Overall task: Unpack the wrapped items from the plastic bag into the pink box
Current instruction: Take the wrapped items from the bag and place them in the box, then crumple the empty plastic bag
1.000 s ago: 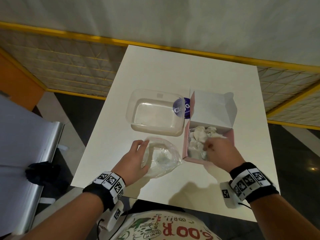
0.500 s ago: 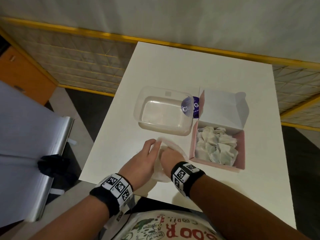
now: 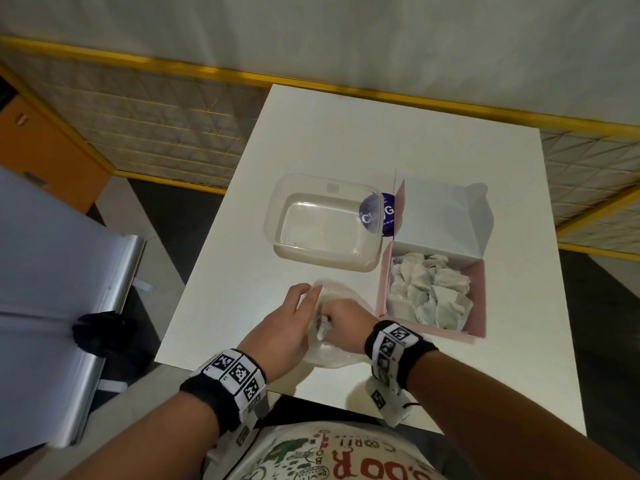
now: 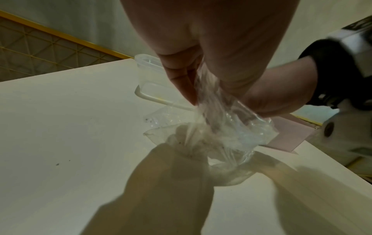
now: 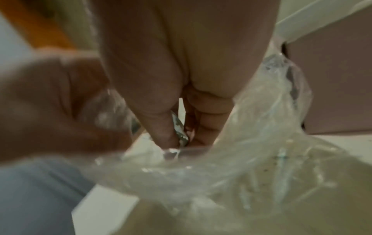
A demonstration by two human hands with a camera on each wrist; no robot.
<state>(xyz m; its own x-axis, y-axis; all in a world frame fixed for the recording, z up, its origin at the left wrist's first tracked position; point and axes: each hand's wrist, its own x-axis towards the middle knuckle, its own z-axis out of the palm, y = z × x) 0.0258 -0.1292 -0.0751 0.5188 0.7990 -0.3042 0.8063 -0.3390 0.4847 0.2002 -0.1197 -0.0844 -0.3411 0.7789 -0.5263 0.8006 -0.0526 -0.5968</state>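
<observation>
The clear plastic bag (image 3: 334, 356) lies near the white table's front edge. My left hand (image 3: 306, 299) pinches its rim (image 4: 231, 127) between thumb and fingers and holds the mouth up. My right hand (image 3: 332, 317) reaches into the bag. In the right wrist view its thumb and fingers (image 5: 161, 127) pinch a small pale wrapped item (image 5: 179, 132). The pink box (image 3: 479, 306) stands open just right of the bag, with several white wrapped items (image 3: 429, 296) inside. The bag's remaining contents are blurred.
An empty clear plastic container (image 3: 322, 223) stands behind the bag, left of the box's raised white lid (image 3: 440, 216), with a purple round label (image 3: 386, 213) between them. The table's front edge (image 3: 242, 379) runs under my wrists. A grey surface (image 3: 52, 271) lies at the left.
My right hand left the pink box, crossed left and went into the bag. My left hand stayed on the bag's rim.
</observation>
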